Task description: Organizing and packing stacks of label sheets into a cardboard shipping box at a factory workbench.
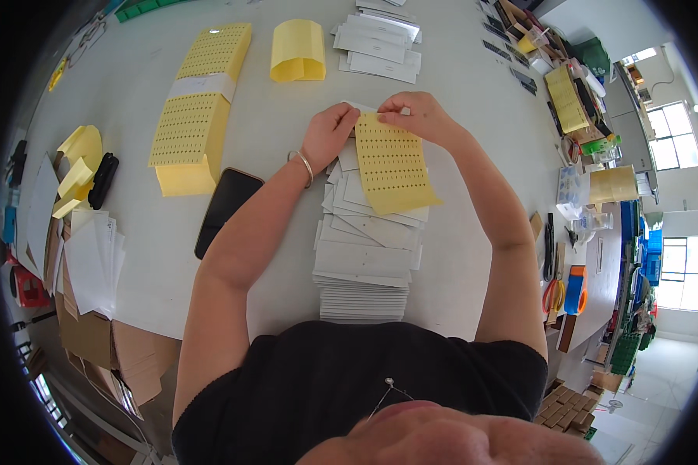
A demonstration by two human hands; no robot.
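Note:
A yellow sheet [392, 164] with rows of small dark marks hangs from my two hands over an overlapping row of white card-like pieces [364, 256]. At its upper left corner, my left hand [329, 138] is closed, fingertips pinched at the edge. My right hand [420, 118] pinches the top edge between thumb and fingers. The sheet's lower end curls up a little at the right corner. Part of a white piece shows behind the fingers. A black phone [229, 208] lies beside my left forearm.
Left of my hands lies a long stack of yellow marked sheets [188, 128] with a white band. A folded yellow piece [297, 53] and more white pieces [376, 46] lie beyond. A black stapler-like tool [103, 180] is far left; tape rolls [575, 290] stand at right.

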